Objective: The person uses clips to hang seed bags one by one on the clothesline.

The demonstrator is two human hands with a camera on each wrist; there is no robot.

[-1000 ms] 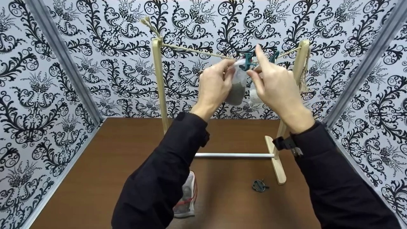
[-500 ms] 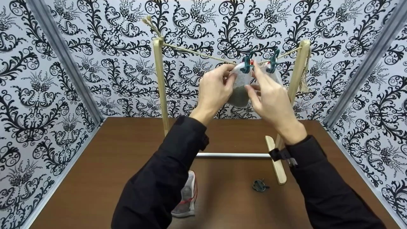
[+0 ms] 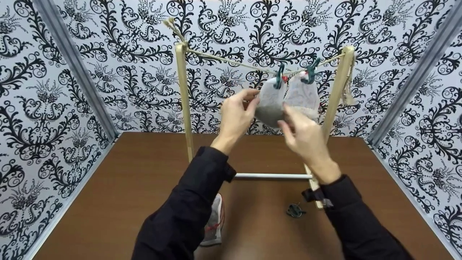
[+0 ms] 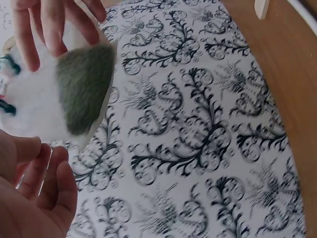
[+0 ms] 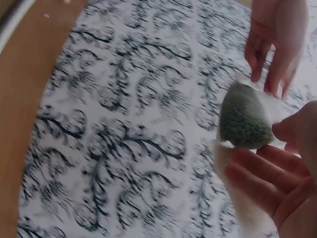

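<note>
Two small sheer white bags hang from a thin rope (image 3: 227, 62), each under a dark green clothespin. The left bag (image 3: 272, 90) has a dark greenish filling at its bottom, and the right bag (image 3: 302, 94) a pale one. Beside the left bag's outer edge is my left hand (image 3: 234, 115), its fingers loosely bent; light contact with the edge is hard to tell. My right hand (image 3: 305, 135), blurred, has its extended fingers in front of the bags' inner edges. In the right wrist view its thumb and fingers lie spread around the filled bag (image 5: 242, 119).
The rope runs between two wooden posts (image 3: 184, 104) joined low by a white rod (image 3: 272, 176). A sheer bag with red cord (image 3: 213, 224) lies on the brown table (image 3: 97, 202), partly behind the left sleeve. Dark green clothespin (image 3: 295, 210) lies at right. Patterned walls surround the table.
Both hands have moved down from the left clothespin, and my left hand has let go of the bag's top. The left bag now hangs from its clothespin, and the right bag shows more.
</note>
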